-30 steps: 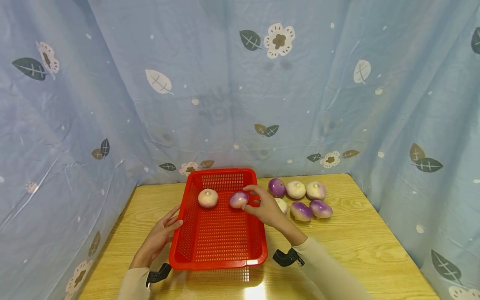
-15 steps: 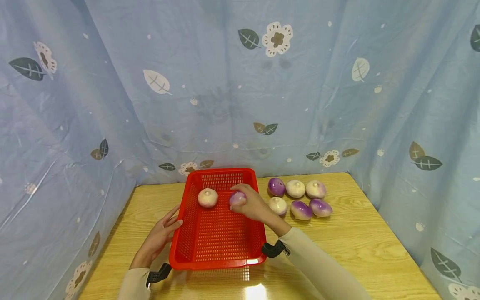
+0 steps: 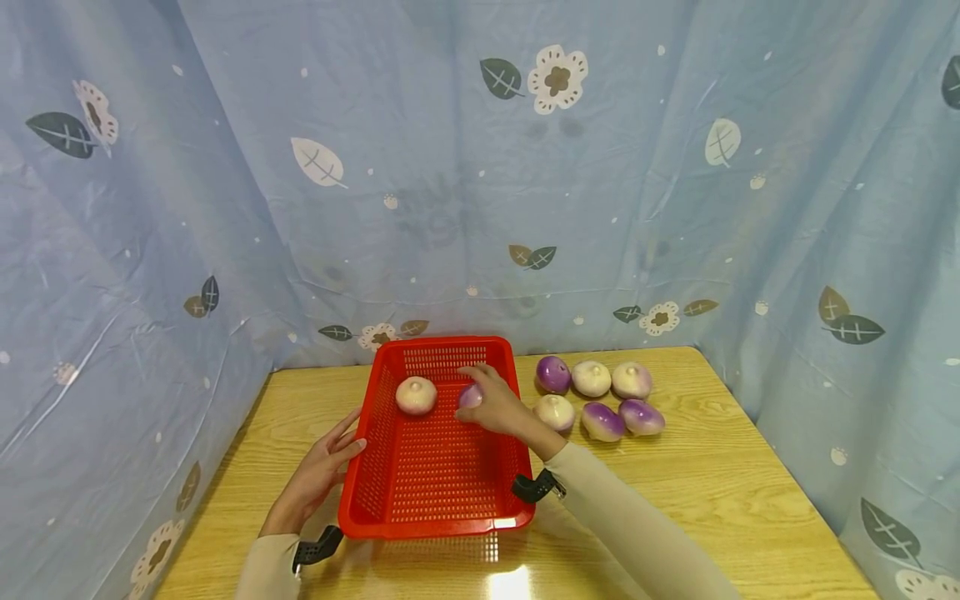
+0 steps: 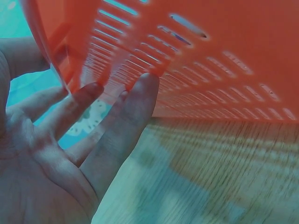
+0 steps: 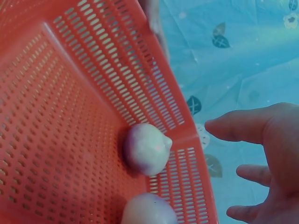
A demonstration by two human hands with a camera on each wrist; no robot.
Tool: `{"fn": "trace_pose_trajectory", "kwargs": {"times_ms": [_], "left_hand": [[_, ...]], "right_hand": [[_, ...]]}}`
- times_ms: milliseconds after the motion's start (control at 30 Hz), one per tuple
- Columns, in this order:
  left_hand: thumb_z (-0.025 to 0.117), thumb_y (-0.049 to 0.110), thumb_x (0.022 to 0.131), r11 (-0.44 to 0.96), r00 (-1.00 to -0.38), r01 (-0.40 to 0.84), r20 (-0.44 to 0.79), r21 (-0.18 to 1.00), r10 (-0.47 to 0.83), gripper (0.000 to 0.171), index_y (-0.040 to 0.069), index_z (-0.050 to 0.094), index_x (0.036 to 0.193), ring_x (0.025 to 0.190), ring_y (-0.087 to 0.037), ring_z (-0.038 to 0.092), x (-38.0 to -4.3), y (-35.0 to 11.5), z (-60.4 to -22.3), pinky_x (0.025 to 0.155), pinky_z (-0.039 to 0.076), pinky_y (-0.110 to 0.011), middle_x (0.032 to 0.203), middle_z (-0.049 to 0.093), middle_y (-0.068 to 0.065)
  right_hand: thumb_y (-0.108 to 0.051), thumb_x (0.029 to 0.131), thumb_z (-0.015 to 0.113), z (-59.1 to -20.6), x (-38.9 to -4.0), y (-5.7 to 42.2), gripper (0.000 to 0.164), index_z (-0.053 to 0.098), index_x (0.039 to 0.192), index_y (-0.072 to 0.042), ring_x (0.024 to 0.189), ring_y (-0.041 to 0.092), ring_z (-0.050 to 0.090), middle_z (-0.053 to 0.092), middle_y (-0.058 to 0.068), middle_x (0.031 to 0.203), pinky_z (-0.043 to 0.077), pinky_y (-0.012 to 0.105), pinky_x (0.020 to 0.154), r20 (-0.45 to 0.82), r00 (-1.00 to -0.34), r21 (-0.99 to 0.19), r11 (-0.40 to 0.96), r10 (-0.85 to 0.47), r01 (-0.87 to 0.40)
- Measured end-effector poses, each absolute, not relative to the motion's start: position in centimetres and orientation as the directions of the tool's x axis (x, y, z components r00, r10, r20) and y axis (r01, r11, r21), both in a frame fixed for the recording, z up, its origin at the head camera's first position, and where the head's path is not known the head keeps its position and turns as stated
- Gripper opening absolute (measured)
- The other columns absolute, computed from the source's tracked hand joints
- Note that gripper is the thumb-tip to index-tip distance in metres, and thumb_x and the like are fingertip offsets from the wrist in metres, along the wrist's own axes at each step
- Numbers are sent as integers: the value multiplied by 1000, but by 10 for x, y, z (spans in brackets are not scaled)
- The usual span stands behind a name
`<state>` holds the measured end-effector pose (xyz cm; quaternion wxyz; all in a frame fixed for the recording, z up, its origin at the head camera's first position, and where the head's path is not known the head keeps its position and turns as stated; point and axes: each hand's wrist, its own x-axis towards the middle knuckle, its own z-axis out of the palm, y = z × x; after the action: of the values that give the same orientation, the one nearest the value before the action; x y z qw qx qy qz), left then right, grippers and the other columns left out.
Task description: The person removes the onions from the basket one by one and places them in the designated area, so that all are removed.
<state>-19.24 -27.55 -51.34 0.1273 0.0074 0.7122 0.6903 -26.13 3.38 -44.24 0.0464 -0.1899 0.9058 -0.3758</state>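
My left hand (image 3: 318, 475) grips the left rim of a red perforated plastic basket (image 3: 435, 531). In the left wrist view its thumb goes over the rim and the fingertips (image 4: 148, 84) press the outer wall. Inside the basket, toward the back, lie two purple-and-white onions: a left onion (image 3: 416, 396) with its pale nub up, and a right onion (image 3: 470, 397) partly hidden by my right hand (image 3: 498, 406). That hand reaches over the right wall, fingers spread around the right onion. The right wrist view has its fingers (image 5: 238, 125) extended and apart from the onions.
Several more purple-and-white onions (image 3: 592, 378) sit in two rows on the wooden table (image 3: 697, 467), right of the basket. A blue curtain (image 3: 420, 250) with leaf and flower prints encloses the table's back and sides.
My right hand has moved left and farther over the right onion, covering more of it. That onion has shifted slightly left. My left hand keeps its hold on the rim.
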Motion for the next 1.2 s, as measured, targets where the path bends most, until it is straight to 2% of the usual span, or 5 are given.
{"fn": "trace_pose_trajectory", "kwargs": {"times_ms": [167, 333, 767, 1000, 1200], "left_hand": [[52, 23, 95, 43, -968, -169, -174, 985, 182, 62, 34, 21, 148, 121, -37, 53, -192, -275, -513, 84, 54, -47, 151, 33, -14], [54, 24, 95, 52, -968, -168, -175, 984, 178, 62, 34, 23, 147, 121, -37, 53, -192, -274, -511, 84, 54, -47, 150, 34, -14], [54, 24, 94, 52, -968, -169, -176, 984, 177, 62, 33, 23, 147, 120, -35, 54, -190, -273, -510, 84, 55, -46, 150, 34, -14], [54, 24, 94, 47, -969, -170, -176, 984, 172, 62, 33, 23, 147, 122, -37, 52, -189, -272, -508, 85, 54, -47, 150, 34, -14], [55, 24, 94, 47, -968, -176, -182, 983, 171, 62, 34, 23, 147, 123, -37, 52, -189, -272, -509, 85, 54, -46, 150, 34, -14]], "right_hand": [[-28, 72, 77, -443, -265, 28, 77, 42, 139, -19, 136, 41, 31, 26, 18, 151, 38, 57, 101, 31, -925, -674, 676, -379, -299], [-28, 72, 76, -442, -266, 22, 77, 41, 140, -20, 136, 43, 29, 23, 19, 152, 35, 58, 104, -17, -935, -656, 710, -355, -257], [-31, 71, 77, -448, -282, 13, 78, 42, 139, -21, 134, 45, 31, 23, 20, 152, 33, 57, 106, -105, -952, -635, 756, -289, -159], [-33, 71, 78, -452, -289, 12, 77, 42, 139, -22, 131, 40, 39, 29, 19, 149, 38, 52, 104, -143, -954, -626, 771, -262, -118], [-32, 70, 79, -458, -297, 14, 82, 40, 141, -20, 128, 33, 43, 31, 18, 148, 40, 45, 103, -181, -946, -686, 724, -270, -75]]}}
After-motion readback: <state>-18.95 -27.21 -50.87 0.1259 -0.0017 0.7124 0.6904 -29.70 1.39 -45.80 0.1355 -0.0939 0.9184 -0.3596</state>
